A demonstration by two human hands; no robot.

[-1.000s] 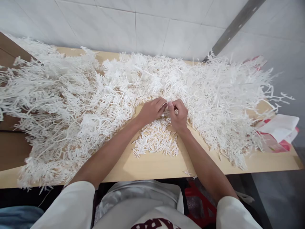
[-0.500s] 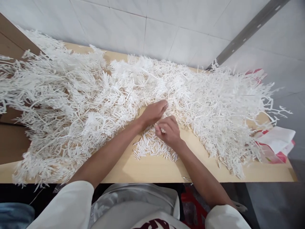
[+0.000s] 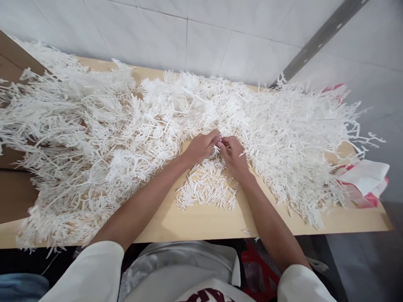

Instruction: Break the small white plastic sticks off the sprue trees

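My left hand is closed, its fingertips pinching a small white branched sprig whose thin tips poke out below. Against those fingertips my right hand is closed too, thumb and forefinger pinched at the same sprig; a short white stick shows by its knuckles. Just below both hands, a small heap of loose short white sticks lies on the pale wooden table. White branching plastic sprigs are piled around in a wide arc.
A brown cardboard box stands at the left edge. On the right end lies a pink and white plastic bag. A tiled wall with a slotted metal post rises behind. Something red sits under the front edge.
My right hand has moved up and away from me, off the loose heap, to meet my left fingertips. More of the heap shows. The whole view has shifted slightly.
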